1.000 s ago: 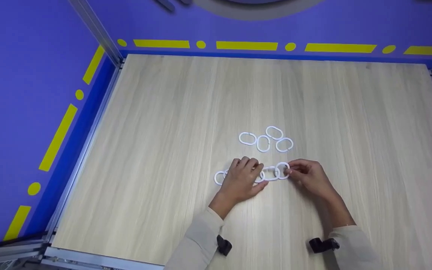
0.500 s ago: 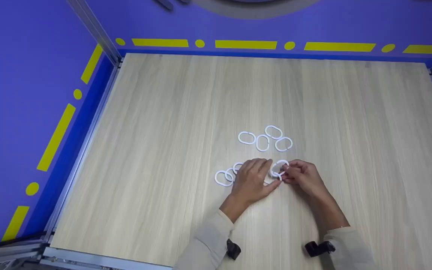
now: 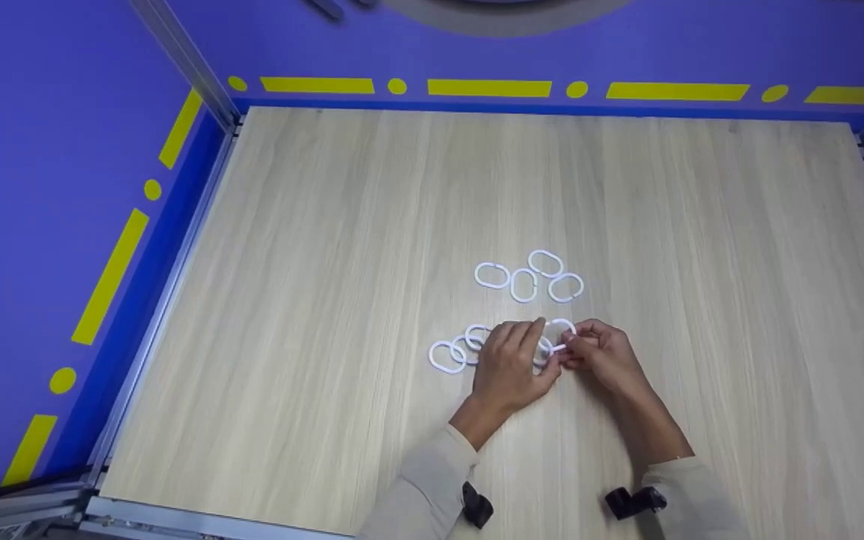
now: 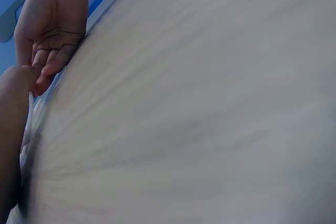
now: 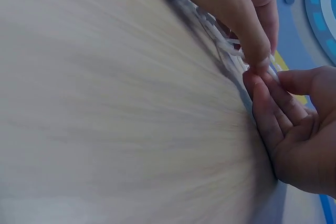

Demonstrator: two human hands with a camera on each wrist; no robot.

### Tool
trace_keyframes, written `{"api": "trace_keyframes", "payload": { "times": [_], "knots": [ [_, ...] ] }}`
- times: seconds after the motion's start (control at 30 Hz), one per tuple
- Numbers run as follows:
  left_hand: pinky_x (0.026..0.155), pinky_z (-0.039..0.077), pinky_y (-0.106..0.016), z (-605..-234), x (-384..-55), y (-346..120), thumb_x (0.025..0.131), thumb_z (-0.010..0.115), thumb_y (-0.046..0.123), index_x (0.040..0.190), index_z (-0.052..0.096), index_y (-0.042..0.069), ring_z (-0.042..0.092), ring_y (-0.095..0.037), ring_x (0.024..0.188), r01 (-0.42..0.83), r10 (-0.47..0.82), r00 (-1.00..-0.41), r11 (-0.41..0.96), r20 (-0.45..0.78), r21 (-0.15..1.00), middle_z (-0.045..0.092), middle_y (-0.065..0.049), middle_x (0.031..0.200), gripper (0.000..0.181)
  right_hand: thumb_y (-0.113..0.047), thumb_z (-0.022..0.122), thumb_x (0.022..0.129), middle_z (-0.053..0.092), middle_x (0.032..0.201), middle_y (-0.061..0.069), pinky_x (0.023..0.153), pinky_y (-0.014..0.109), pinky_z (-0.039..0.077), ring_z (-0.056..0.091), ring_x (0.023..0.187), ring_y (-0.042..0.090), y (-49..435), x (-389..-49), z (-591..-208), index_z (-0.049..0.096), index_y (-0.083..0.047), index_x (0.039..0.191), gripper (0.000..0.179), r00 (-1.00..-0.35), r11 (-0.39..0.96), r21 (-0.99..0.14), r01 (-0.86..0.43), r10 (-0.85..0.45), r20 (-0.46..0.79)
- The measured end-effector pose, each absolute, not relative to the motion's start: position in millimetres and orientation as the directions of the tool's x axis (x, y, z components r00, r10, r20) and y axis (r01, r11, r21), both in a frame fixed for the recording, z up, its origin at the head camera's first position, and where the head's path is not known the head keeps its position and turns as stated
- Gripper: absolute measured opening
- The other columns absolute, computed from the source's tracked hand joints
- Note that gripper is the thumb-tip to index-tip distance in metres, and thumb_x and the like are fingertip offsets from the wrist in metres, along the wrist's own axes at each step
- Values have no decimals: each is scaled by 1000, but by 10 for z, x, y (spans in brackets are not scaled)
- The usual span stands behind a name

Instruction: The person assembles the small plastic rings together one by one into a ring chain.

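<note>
A chain of white plastic links (image 3: 438,367) runs left to right on the table, its middle hidden under my left hand (image 3: 511,367). That hand arches over the chain, with thumb and fingers gripping a link near the right end. At the right end, my right hand (image 3: 604,356) pinches the last white link (image 3: 568,324) between thumb and fingers, tilting it up. The right wrist view shows the fingertips of both hands meeting around the link, with white chain (image 5: 228,48) trailing behind the left thumb.
Several loose white oval links (image 3: 523,301) lie in a group beyond the hands, each with a small gap in its side. The wooden table (image 3: 312,300) is bordered by blue panels (image 3: 49,187) with yellow marks at the left and back.
My left hand has slid right along the chain, uncovering more links at the left. The right hand has tilted the end link and drawn slightly left, so the hands are closer together.
</note>
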State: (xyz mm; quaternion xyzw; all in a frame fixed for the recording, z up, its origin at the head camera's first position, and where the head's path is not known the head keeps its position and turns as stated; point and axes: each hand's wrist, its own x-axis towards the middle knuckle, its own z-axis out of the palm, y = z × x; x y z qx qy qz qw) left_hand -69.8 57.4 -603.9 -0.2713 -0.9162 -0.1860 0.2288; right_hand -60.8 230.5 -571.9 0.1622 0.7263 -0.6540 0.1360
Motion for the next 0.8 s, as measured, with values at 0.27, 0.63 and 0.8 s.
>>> {"api": "trace_keyframes", "payload": {
  "times": [0.27,0.63,0.8],
  "knots": [
    [94,52,-28,-6066,-715,558,87,67,50,117,69,14,66,-13,101,587,442,-731,796,520,148,72,4,106,47,-3,55,101,74,73,-9,66,19,59,71,68,2,2325,-604,-5726,53,6,105,10,-909,81,-905,417,20,-417],
    [100,51,-25,-6052,-752,466,88,75,44,118,69,11,68,-14,108,670,477,-709,685,519,287,73,1,111,45,-5,56,100,75,75,-9,68,19,59,73,70,3,2390,-604,-5722,55,1,100,6,-902,55,-903,425,-53,-428],
    [102,50,-26,-6043,-763,438,91,73,39,123,68,9,67,-14,111,695,512,-696,656,504,294,72,-1,115,44,-7,57,101,77,77,-7,69,20,60,75,73,4,2424,-606,-5718,55,-1,99,6,-895,32,-900,436,-93,-437]
  ]
}}
